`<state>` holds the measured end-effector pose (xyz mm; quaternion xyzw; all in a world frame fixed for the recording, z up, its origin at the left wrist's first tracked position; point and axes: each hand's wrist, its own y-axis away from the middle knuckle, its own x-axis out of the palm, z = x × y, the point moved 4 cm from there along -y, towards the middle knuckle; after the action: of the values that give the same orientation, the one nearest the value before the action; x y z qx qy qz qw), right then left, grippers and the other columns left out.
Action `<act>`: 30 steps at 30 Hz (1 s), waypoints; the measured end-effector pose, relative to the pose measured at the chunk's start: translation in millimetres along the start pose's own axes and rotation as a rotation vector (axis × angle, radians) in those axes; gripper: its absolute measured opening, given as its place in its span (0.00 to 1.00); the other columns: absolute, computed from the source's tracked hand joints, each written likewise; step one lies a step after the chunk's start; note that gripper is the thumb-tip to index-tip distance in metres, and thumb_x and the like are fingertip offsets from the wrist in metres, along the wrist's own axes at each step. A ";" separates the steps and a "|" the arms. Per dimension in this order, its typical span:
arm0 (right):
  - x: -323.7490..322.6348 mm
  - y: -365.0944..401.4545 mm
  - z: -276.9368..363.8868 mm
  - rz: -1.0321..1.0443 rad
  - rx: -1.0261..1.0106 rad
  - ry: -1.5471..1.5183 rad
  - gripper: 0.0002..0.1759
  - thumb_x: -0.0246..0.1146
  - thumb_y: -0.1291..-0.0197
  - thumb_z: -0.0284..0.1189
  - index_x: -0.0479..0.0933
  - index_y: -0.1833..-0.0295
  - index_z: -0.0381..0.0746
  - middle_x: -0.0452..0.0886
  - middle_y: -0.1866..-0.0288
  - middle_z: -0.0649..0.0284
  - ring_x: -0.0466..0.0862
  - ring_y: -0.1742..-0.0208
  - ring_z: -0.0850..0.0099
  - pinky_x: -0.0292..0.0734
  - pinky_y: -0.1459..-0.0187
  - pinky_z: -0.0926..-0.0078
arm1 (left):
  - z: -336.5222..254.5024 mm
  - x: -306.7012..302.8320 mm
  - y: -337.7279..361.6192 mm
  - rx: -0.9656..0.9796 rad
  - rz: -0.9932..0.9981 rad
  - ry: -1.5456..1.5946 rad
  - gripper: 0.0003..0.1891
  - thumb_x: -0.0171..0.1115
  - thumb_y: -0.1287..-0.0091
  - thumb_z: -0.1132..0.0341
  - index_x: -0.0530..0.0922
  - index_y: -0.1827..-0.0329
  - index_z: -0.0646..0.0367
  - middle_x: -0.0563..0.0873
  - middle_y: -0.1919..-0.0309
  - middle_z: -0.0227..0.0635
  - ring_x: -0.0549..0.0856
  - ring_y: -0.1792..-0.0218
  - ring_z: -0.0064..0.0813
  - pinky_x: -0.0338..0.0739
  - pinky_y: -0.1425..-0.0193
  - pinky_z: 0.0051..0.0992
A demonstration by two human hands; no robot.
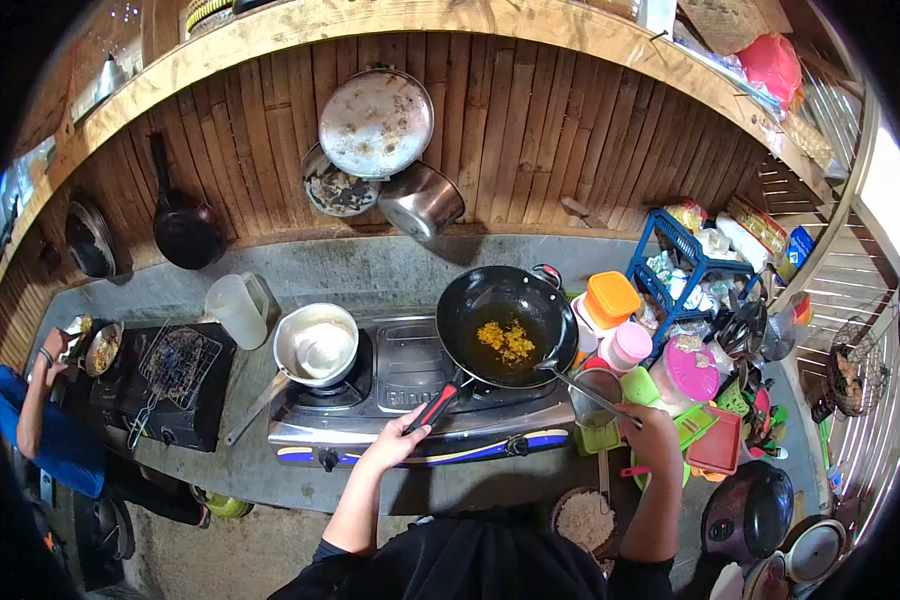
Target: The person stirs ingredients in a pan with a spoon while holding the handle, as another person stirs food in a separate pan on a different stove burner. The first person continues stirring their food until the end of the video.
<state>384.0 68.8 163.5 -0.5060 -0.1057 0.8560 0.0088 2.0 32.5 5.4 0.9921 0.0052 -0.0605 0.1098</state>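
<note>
My left hand point(402, 440) is closed around the red and black handle of a black wok point(460, 345), which sits on the right burner of the stove point(405, 360). Yellow-orange chopped food point(507, 341) lies in oil at the bottom of the wok. In my right hand point(652, 438) is a long-handled metal cooking utensil point(592, 392). Its far end rests at the wok's right rim; the shape of its head cannot be made out. On the left burner stands a white-lined pot point(317, 318) with a pale utensil in it.
At far left, a person in a blue shirt point(45, 430) works at a small pan point(104, 350). A wire grill rack point(180, 363) and plastic jug point(238, 310) stand left. Containers, including a pink-lidded tub point(692, 368), and a blue rack point(685, 270) crowd the right.
</note>
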 end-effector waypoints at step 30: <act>119.0 -62.0 6.8 -0.059 -0.040 -0.159 0.15 0.62 0.45 0.32 0.79 0.51 0.44 0.82 0.60 0.53 0.81 0.57 0.53 0.76 0.55 0.63 | 3.2 -2.9 -2.3 0.026 0.022 -0.049 0.26 0.60 0.35 0.65 0.66 0.33 0.58 0.75 0.40 0.42 0.70 0.38 0.28 0.58 0.33 0.23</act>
<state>314.3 142.7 75.6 -0.4333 -0.1381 0.8905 0.0153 -1.4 34.1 2.2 0.9917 -0.0094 -0.0836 0.0976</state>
